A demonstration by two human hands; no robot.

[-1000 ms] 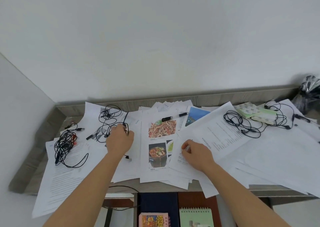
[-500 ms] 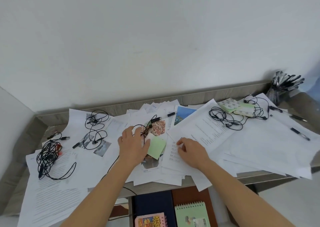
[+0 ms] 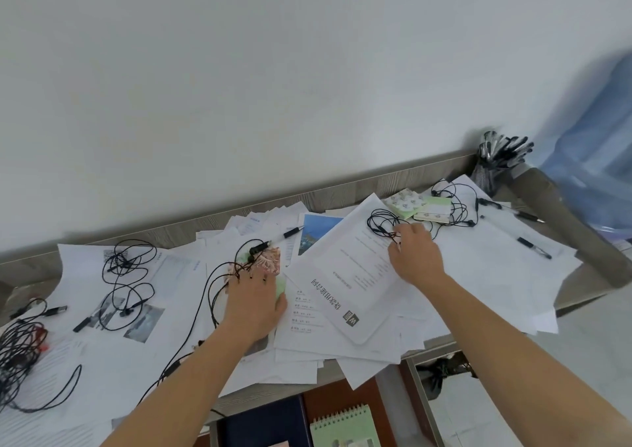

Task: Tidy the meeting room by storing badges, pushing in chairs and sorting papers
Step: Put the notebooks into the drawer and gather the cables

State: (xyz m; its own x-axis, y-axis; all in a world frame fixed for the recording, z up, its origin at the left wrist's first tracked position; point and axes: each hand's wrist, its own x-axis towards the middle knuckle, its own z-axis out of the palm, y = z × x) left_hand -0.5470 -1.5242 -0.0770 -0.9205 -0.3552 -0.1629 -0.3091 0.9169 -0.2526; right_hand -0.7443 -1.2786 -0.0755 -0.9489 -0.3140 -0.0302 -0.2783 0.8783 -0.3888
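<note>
- As the papers (image 3: 478,275) lie scattered over the table (image 3: 574,228) from left to right, the sorting is, I judge, only at its beginning; no badge is visible.
- The right hand (image 3: 415,257) is on the far end of a printed sheet (image 3: 345,275), and its curled fingers appear to pinch the coiled cable (image 3: 381,221).
- The long axis of this sheet runs from near to far, leaning right. The coil lies just far-left of the right hand, well apart from the left hand (image 3: 254,304).
- The left hand rests on the middle papers over a green note (image 3: 280,287). A loose cable (image 3: 219,286) crosses its fingers, but I cannot tell if they grip it.
- The pen holder (image 3: 485,176) in the far right corner is crowded with pens (image 3: 502,146).
</note>
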